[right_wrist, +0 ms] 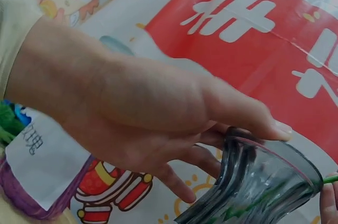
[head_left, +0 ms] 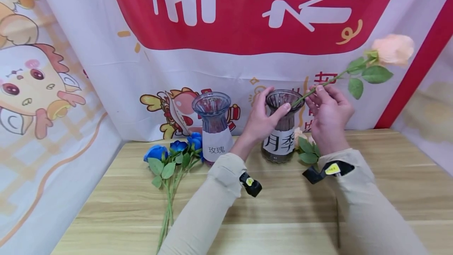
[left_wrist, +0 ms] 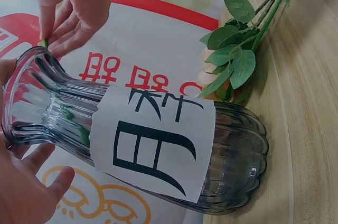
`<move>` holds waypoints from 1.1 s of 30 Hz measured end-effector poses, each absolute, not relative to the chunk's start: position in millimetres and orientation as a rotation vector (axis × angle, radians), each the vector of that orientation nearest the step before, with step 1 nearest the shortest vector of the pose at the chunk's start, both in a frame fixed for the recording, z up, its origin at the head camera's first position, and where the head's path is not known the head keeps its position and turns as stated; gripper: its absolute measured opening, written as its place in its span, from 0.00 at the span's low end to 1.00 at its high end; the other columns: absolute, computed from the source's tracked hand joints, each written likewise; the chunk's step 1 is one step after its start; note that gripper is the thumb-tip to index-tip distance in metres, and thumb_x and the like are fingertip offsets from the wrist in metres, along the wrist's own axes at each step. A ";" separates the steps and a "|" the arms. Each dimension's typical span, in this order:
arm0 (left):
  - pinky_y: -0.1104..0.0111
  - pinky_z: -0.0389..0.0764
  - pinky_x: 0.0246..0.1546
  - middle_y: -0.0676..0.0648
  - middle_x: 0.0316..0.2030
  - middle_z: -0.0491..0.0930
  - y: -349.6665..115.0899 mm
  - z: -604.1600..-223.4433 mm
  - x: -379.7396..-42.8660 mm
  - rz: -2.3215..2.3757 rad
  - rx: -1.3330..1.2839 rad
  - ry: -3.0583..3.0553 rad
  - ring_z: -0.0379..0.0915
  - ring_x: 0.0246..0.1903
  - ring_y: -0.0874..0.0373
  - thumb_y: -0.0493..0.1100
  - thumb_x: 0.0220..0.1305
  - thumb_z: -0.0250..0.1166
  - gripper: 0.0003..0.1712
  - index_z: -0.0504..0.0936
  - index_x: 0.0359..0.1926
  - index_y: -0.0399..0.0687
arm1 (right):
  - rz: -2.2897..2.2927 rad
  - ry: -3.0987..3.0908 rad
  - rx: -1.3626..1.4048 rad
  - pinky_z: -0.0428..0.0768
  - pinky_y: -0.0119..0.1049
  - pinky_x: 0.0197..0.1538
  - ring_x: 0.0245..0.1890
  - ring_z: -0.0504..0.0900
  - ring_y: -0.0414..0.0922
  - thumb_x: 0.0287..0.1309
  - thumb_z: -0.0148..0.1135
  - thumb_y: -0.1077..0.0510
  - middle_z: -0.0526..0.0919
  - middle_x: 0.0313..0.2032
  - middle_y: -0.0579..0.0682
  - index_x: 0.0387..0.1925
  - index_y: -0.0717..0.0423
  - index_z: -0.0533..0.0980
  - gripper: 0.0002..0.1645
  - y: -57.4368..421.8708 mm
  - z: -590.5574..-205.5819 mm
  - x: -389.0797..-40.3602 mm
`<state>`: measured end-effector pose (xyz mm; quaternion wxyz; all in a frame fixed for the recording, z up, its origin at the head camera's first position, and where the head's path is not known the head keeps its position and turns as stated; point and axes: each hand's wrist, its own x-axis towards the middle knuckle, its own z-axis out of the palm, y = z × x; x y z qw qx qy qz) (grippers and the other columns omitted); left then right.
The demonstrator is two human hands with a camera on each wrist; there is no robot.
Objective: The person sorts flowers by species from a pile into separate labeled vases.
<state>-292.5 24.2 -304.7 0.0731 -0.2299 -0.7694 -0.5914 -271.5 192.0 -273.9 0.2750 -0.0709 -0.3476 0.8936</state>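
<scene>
My left hand (head_left: 260, 119) grips a grey glass vase (head_left: 277, 158) round its flared rim, thumb on the near side. A white label with large black characters covers the vase's lower body. In my right hand (head_left: 330, 115) a peach rose (head_left: 394, 49) is pinched by its green stem, bloom tilted up to the right. The stem's lower end slants into the vase mouth and shows through the glass in the left wrist view. Behind the right wrist, more peach roses with green leaves (left_wrist: 232, 57) lie on the table beside the vase.
A second glass vase (head_left: 211, 123) with a white label stands to the left. Several blue roses (head_left: 155, 153) lie next to it, stems toward the front of the wooden table (head_left: 283, 215). A printed red and white cloth (head_left: 247, 64) hangs close behind both vases.
</scene>
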 end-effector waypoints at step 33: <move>0.47 0.67 0.77 0.45 0.78 0.60 24.5 -305.4 -293.1 -1.814 -0.699 -2.280 0.62 0.75 0.48 0.56 0.72 0.66 0.45 0.58 0.83 0.56 | 2.459 -1.114 -0.341 0.90 0.32 0.48 0.39 0.91 0.43 0.69 0.69 0.61 0.93 0.37 0.50 0.45 0.60 0.89 0.08 169.6 -300.6 -268.8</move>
